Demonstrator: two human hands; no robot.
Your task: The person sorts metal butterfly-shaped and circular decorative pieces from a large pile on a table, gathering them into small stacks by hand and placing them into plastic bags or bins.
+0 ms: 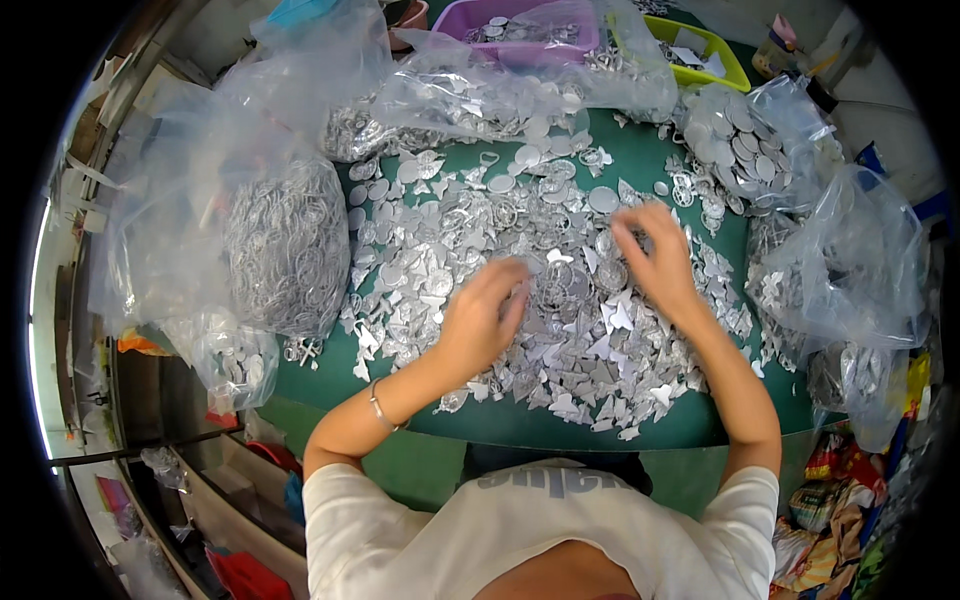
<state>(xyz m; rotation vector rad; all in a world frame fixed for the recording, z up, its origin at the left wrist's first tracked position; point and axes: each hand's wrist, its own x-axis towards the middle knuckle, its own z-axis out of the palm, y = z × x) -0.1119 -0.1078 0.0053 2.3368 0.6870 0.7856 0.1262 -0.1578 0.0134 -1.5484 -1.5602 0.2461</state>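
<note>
A broad pile of small silver-grey metal pieces covers the middle of a green table. Flat discs, pointed shapes and openwork pieces are mixed in it. My left hand hovers low over the pile's centre, fingers bent and slightly blurred, thumb apart; I see nothing held in it. On the other side, my right hand is above the pile with its thumb spread from the curled fingers, also with nothing visible in it. Between the two hands lies a pale white piece on top of the heap.
A clear bag packed with wiry metal pieces stands at the left. More clear bags, including one of discs, line the right side. Behind are a purple basin and a lime-green tray. Shelving stands low left.
</note>
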